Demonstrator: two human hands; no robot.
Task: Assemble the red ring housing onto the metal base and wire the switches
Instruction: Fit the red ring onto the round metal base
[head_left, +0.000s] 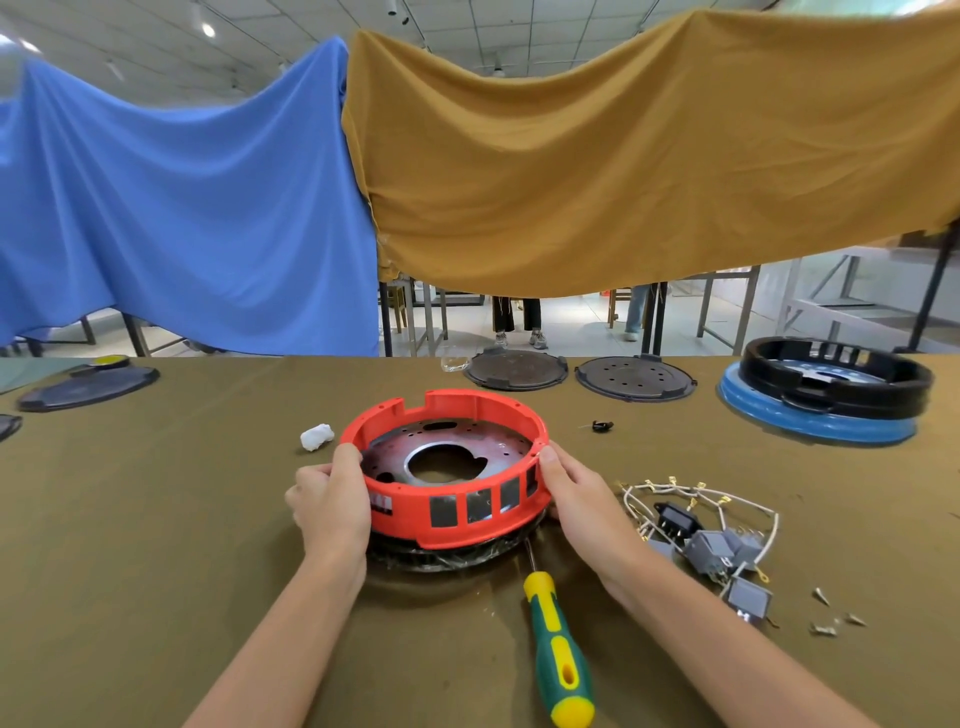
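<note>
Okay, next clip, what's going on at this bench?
A person holds a red plastic ring housing with both hands, the left hand on its left side and the right hand on its right, each in a curled grip, over a round metal base plate that shows inside it. The bundle of grey switches with white wires lies loose on the olive cloth-covered table to the right, not yet wired. A green and yellow screwdriver lies in front, untouched.
</note>
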